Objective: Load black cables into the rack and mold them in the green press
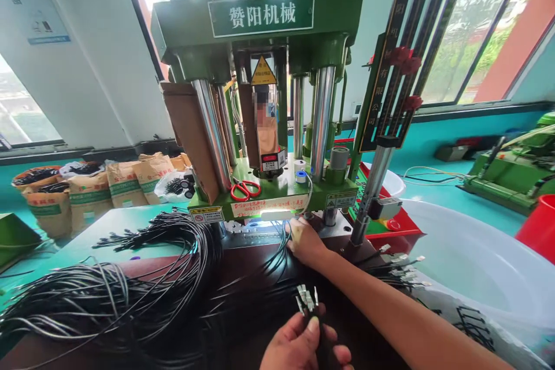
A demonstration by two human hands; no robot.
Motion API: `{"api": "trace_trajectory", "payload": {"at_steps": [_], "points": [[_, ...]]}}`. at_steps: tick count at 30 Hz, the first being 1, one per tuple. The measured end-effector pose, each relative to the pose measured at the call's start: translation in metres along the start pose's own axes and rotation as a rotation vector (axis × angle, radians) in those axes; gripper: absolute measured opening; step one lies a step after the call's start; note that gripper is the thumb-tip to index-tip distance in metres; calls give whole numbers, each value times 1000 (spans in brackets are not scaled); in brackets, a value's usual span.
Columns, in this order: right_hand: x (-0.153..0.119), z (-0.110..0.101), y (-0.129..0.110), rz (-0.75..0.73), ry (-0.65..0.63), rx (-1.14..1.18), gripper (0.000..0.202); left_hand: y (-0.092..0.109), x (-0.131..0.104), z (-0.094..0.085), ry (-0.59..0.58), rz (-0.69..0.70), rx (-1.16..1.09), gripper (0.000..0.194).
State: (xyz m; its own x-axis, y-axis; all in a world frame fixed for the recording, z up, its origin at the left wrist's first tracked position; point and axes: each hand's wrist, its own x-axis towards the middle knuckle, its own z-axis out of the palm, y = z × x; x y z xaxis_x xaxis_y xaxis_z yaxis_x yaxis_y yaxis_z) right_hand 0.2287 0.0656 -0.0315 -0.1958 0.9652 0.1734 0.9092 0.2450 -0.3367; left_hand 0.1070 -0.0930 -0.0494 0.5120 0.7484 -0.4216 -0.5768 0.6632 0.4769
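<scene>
My left hand (303,341), low in the middle, is closed around a bunch of black cables (325,350) whose bare metal terminals (307,299) point up. My right hand (306,241) reaches in from the right to the front of the green press (260,29). Its fingers are closed at a few thin dark cables (281,245) that run into the lit gap above the metal mould plate (251,231); its fingertips are partly hidden. The far ends of these cables inside the press cannot be made out.
A large coil of black cables (130,295) covers the table's left side. Red-handled scissors (245,189) lie on the press ledge. On the right are more cable ends (403,269), a red control box (403,222) and a large white tub (468,243). Paper sacks (89,196) stand behind left.
</scene>
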Motion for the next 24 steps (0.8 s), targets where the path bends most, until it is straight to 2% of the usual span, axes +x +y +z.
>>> {"api": "trace_trajectory", "payload": {"at_steps": [2, 4, 6, 10, 12, 14, 16, 18, 20, 24], "points": [[-3, 3, -5, 10, 3, -40, 9, 3, -2, 1, 30, 8, 23, 44], [-13, -2, -6, 12, -16, -59, 9, 6, -4, 3, 57, 16, 42, 44], [-27, -16, -2, 28, -40, -63, 12, 9, -5, 5, 71, 17, 66, 46], [-60, -58, 18, 72, -101, -15, 21, 11, -3, 9, 35, 13, 184, 44], [-80, -75, 31, 62, -184, 57, 20, 12, 0, 11, 30, 22, 265, 44], [-104, -80, 41, 118, -234, 215, 24, 13, 2, 12, 58, 34, 346, 48], [-131, -72, 47, 290, -188, 523, 32, 14, 6, 14, 97, 53, 425, 55], [-157, -55, 46, 443, -93, 873, 49, 13, 9, 16, 109, 69, 512, 56], [-176, -36, 38, 493, -10, 1096, 60, 12, 13, 19, 98, 59, 607, 54], [-183, -16, 16, 507, 204, 1295, 56, 8, 22, 24, 73, 20, 742, 51]]}}
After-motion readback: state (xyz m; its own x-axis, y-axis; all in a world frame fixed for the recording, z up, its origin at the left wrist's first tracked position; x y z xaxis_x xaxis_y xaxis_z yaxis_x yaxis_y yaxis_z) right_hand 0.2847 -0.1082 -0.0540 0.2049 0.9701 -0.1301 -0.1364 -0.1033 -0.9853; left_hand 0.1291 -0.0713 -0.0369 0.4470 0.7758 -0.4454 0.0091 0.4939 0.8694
